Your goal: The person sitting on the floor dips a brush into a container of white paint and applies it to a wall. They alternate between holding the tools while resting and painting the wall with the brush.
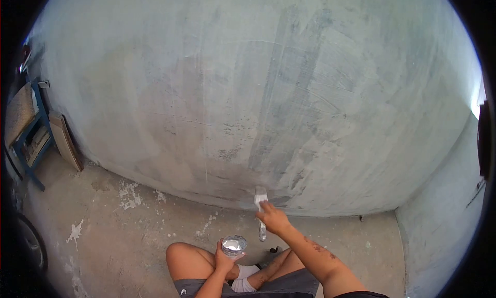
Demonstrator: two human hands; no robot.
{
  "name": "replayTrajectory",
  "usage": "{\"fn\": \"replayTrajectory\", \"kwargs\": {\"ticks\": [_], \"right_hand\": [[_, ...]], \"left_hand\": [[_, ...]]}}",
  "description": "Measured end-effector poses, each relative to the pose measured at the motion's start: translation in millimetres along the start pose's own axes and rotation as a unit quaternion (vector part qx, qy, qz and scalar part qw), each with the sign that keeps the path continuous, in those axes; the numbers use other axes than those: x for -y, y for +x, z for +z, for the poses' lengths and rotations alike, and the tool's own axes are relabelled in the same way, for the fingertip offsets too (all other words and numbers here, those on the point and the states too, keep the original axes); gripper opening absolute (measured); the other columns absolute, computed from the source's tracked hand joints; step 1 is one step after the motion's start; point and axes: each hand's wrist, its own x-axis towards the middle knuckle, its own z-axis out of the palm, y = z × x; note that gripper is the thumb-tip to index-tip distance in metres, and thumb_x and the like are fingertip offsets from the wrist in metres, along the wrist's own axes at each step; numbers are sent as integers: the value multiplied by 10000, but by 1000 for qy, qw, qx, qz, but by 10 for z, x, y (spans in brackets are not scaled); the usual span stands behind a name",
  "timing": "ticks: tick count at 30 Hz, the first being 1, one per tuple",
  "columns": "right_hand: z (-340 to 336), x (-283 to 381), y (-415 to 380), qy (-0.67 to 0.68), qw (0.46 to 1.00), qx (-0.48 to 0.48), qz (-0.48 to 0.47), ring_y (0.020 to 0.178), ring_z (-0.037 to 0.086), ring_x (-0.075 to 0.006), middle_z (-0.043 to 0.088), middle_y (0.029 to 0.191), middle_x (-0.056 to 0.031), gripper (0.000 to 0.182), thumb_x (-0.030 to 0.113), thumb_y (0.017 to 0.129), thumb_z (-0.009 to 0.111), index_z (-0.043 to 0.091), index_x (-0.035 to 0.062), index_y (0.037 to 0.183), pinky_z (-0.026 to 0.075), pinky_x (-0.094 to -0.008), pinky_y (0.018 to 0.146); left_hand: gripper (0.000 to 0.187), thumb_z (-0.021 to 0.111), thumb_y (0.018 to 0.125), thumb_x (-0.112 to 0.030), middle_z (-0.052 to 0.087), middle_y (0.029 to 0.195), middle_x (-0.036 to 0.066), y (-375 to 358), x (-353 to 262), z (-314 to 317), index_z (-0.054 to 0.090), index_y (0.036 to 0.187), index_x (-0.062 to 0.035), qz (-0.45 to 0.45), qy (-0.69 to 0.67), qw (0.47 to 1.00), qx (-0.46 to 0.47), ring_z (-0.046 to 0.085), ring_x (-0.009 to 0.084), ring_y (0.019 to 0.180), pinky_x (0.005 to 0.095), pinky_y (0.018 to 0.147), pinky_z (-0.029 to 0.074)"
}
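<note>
My right hand (pixel 274 218) is closed around the handle of a paintbrush (pixel 261 195). The brush's bristle end is against or very near the lower part of the grey wall (pixel 232 117), and its handle points down toward the floor. In my left hand (pixel 226 257) is a small round container (pixel 234 245), held over my crossed legs, with pale, shiny contents. Darker streaks run up the wall above the brush, among paler patches.
At the left stands a blue-framed chair or rack (pixel 33 135), with flat boards (pixel 64 140) leaning beside it. A wheel (pixel 33 241) shows at the lower left. White splashes (pixel 129 194) mark the concrete floor (pixel 113 236). Another wall (pixel 439 205) meets this one at right.
</note>
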Motion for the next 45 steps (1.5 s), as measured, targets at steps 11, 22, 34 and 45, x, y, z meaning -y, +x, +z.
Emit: {"fn": "replayTrajectory", "kwargs": {"ticks": [11, 22, 34, 45], "right_hand": [[-2457, 272, 770, -107, 895, -423, -94, 1243, 596, -412, 586, 1337, -241, 168, 105, 785, 693, 681, 122, 951, 589, -388, 866], [-715, 602, 960, -100, 986, -6, -134, 1213, 581, -494, 544, 1291, -319, 179, 167, 867, 619, 683, 97, 1019, 635, -434, 685], [-2702, 595, 1082, -127, 915, -372, -95, 1220, 606, -423, 567, 1351, -266, 262, 81, 815, 675, 680, 120, 1074, 599, -418, 807], [-724, 725, 1093, -54, 992, 58, -96, 1193, 612, -412, 531, 1369, -262, 240, 142, 871, 624, 663, 137, 1108, 593, -454, 858]], "left_hand": [[1062, 1010, 530, -294, 659, 1214, 177, 69, 307, 89, 442, 1364, 38, 8, -16, 1000, 15, 653, 265, 1117, 364, 964, 526], [1061, 1009, 539, -293, 657, 1225, 183, 26, 108, 17, 435, 1365, 42, -8, -24, 1000, -8, 645, 261, 1134, 367, 977, 516], [1116, 1004, 547, -351, 636, 1266, 222, 73, 133, 14, 418, 1399, 69, -13, -30, 999, 6, 636, 286, 1172, 370, 987, 514], [1094, 1001, 545, -340, 639, 1266, 219, 26, 66, -37, 434, 1385, 71, -10, -9, 1000, -22, 639, 285, 1166, 369, 983, 515]]}}
